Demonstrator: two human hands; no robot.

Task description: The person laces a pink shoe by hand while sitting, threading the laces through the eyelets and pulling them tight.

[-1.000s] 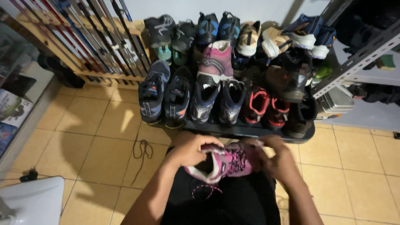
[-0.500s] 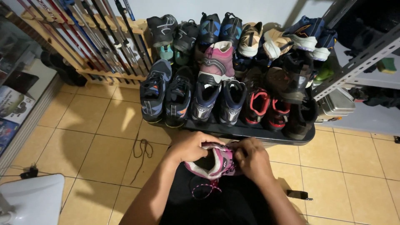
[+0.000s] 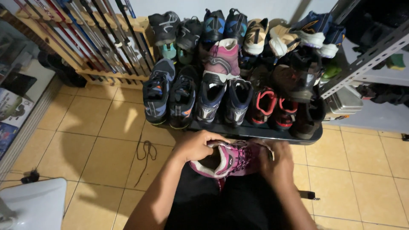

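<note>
Closest to me: pink boot (image 3: 232,159) sits on the lap, over dark trousers (image 3: 230,200), toe pointing right. Left hand (image 3: 197,146) is curled shut over the boot's collar and heel end, thumb inside the opening. Right hand (image 3: 277,162) is closed around the toe and lacing end; I can't tell which lace its fingers pinch. Both hands touch the boot, one at each end.

Left of the left hand, on the tiled floor (image 3: 102,140): a loose dark lace (image 3: 146,151). Further left and nearer me, a white object's corner (image 3: 36,204). Right of the right hand, low on the floor, a small dark item (image 3: 307,195), too small to identify.

Just beyond both hands: dark shoe rack (image 3: 255,132), front row packed with blue, dark and red-lined shoes. A matching pink boot (image 3: 221,57) stands in the row behind, straight ahead of the left hand. Beyond and left: wooden stand of poles (image 3: 85,38). Beyond and right: metal shelving (image 3: 366,55) with a metal box (image 3: 343,101) under it.
</note>
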